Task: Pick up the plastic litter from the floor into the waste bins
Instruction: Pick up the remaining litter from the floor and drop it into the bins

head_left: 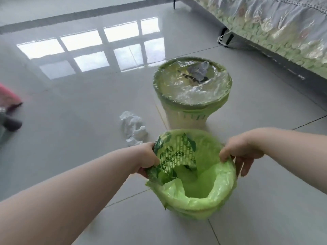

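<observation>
Glossy tiled floor (70, 138); left hand (147, 159) grips printed green plastic (177, 154) over near bin (221, 197); right hand (242, 149) pinches liner rim (228, 160). Step, judged: depositing. Next: release, fetch white crumpled litter (132, 128).

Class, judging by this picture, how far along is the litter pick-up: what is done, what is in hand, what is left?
Done: clear plastic already lies in the far bin. In hand: the left hand grips a green printed bag at the near bin mouth, while the right hand grips that bin's rim. Left: crumpled white plastic on the floor.
</observation>
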